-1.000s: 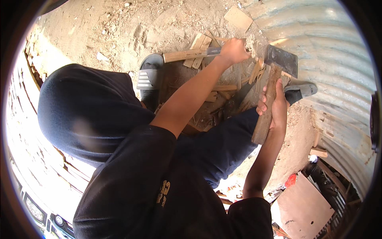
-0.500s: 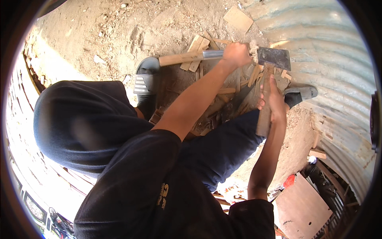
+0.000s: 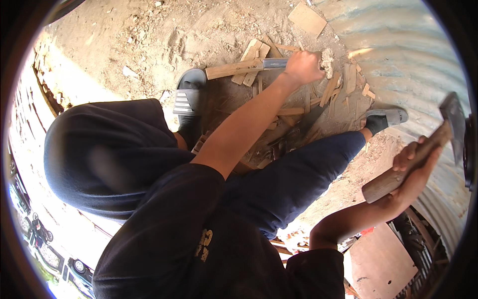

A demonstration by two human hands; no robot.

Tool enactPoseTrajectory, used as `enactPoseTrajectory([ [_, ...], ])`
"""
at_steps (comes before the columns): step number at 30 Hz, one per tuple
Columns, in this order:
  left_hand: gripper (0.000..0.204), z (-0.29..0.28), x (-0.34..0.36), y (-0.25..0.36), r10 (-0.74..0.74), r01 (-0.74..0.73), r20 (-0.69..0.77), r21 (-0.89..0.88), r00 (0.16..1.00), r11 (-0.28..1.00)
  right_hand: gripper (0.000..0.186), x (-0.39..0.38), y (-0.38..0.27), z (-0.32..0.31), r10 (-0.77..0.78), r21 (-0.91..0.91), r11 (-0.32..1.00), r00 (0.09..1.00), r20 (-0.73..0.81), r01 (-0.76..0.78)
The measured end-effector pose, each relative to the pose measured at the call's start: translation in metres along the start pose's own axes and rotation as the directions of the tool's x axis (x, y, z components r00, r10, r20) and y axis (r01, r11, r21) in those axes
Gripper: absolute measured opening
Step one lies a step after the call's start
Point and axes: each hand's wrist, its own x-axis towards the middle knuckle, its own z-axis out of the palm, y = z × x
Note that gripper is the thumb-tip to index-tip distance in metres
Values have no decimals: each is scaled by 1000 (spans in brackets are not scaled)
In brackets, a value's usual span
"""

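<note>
The left hand (image 3: 304, 66) is clenching around a stick (image 3: 326, 62) standing on the sandy ground (image 3: 124, 45) at upper centre of the frame, among split wood pieces (image 3: 298, 117). A long tool with a wooden handle (image 3: 234, 69) is lying just left of that hand. The right hand (image 3: 416, 172) is grasping the handle of a hatchet (image 3: 423, 149) at the right edge, its head raised against the corrugated metal wall (image 3: 413, 55). Grey sandals (image 3: 189, 94) are showing on both feet. A flat reddish board (image 3: 381, 259) is lying at lower right; a pale square board (image 3: 307, 19) is lying at top. No labels are legible.
</note>
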Motion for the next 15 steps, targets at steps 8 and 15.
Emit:
enactPoseTrajectory([
  [8, 29, 2, -5, -14, 191, -190, 27, -33, 981, 981, 46, -22, 117, 68, 440, -493, 826, 859, 262, -273],
  [15, 30, 1, -14, -18, 97, -99, -96, -24, 991, 995, 45, -34, 70, 18, 488, 35, 862, 847, 212, -505],
])
